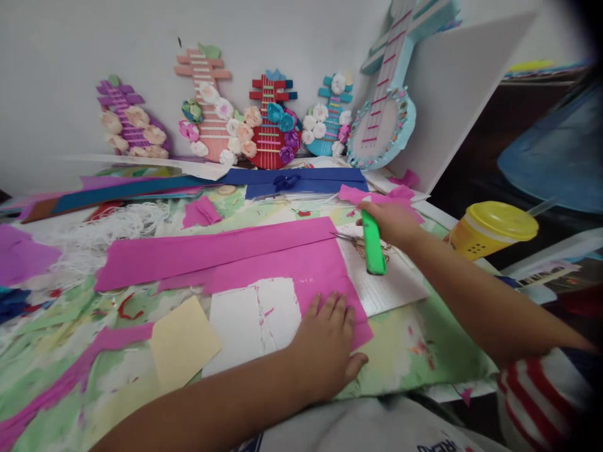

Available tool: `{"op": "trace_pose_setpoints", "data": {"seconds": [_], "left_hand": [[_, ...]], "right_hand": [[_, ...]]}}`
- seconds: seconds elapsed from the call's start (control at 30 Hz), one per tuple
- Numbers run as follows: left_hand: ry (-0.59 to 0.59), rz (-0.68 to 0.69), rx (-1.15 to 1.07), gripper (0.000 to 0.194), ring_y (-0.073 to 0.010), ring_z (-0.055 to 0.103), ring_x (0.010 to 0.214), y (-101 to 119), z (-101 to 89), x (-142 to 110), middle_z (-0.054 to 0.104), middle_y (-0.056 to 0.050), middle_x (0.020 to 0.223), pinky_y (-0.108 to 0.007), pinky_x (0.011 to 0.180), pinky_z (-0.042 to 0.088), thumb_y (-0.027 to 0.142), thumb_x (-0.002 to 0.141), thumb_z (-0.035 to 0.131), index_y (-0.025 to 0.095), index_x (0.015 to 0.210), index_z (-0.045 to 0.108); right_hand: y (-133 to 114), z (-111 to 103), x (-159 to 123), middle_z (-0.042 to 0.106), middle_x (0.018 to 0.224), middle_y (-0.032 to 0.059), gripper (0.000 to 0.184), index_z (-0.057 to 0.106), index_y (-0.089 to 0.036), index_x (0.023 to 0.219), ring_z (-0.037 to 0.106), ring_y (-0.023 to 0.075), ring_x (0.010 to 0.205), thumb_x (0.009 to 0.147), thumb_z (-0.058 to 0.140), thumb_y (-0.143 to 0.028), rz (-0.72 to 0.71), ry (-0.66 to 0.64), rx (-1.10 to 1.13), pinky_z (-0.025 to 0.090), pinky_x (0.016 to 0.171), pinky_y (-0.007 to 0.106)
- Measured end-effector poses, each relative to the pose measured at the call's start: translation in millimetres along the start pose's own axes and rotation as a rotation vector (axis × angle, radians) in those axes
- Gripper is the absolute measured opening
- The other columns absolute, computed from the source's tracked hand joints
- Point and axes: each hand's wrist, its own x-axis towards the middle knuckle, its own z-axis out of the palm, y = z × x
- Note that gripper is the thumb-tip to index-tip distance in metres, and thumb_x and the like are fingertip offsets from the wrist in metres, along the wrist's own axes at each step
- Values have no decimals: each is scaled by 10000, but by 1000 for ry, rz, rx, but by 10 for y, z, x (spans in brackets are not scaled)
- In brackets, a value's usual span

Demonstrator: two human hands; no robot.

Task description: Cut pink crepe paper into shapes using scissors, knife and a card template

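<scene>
My left hand (327, 348) lies flat, fingers spread, on pink crepe paper (315, 276) near the table's front edge. A white card sheet (235, 320) shows beside the paper, with torn pink bits on it. My right hand (389, 220) is closed around a bright green utility knife (374, 248), which hangs over a white board (377, 289). Whether its blade is out, I cannot tell. Scissors (346, 236) lie under and beside it, partly hidden. A long folded strip of pink crepe paper (211, 251) stretches leftward.
Decorated paper guitars, one red (271, 141) and one large light blue (384, 122), lean against the wall. Blue crepe paper (306, 179) lies in front of them. White string (117, 235) and a cream paper piece (186, 342) are on the left. A yellow cup (490, 229) stands at right.
</scene>
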Motion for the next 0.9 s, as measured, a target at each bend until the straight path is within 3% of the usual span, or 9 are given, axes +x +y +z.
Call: {"op": "trace_pose_setpoints", "data": {"seconds": [0.1,0.17,0.27,0.37,0.5,0.63,0.73,0.9], "left_hand": [[36,-6,35,510,-302,307,1187,-9,10,15,361,-181,1297,-439,970,218,391,833,319,64,1218,393],[57,15,49,405,-276,388,1121,-37,7,30,432,-157,1244,-413,934,280,251,801,384,83,1164,447],[71,51,49,349,-245,463,1014,-86,-9,55,517,-127,1137,-382,871,349,124,708,460,111,1051,521],[82,60,31,266,-235,488,951,-115,-24,77,554,-112,1050,-365,825,383,103,679,495,130,935,565],[117,50,13,171,-218,499,897,-141,-29,96,575,-94,974,-354,792,395,120,731,474,151,863,579],[117,37,-8,164,-203,504,861,-163,-45,119,591,-71,888,-332,769,393,101,736,466,155,847,573],[103,18,17,134,-204,514,788,-165,-128,165,588,-67,824,-324,709,394,109,739,448,152,796,563],[8,-232,-105,194,-188,523,611,-260,-435,348,580,-46,674,-281,556,369,235,804,360,176,731,530]], "right_hand": [[350,-45,-157,612,911,120,395,476,-199,1142,550,241,758,792,400,-366,87,-162,-252,328,554,287],[481,-10,-224,613,866,116,354,513,-199,1106,549,235,738,791,389,-301,80,-247,-301,320,544,285],[577,46,-269,611,843,108,332,547,-206,1069,545,224,761,779,388,-238,57,-364,-322,330,568,286],[609,39,-285,612,874,112,344,546,-221,1085,547,234,777,771,404,-228,93,-442,-314,349,587,301],[479,-46,-333,612,893,120,379,523,-204,1122,553,236,773,755,425,-205,115,-416,-275,367,615,312],[166,-98,-439,573,1030,115,376,476,-164,1154,526,214,891,807,367,-254,-2,-165,-96,367,720,293],[-6,-72,-493,589,983,106,323,547,-163,1047,524,204,901,805,385,-303,-29,-239,-18,359,726,270],[-59,32,-430,623,867,108,292,610,-148,878,559,191,769,753,454,-361,43,-349,-9,353,605,246]]}}
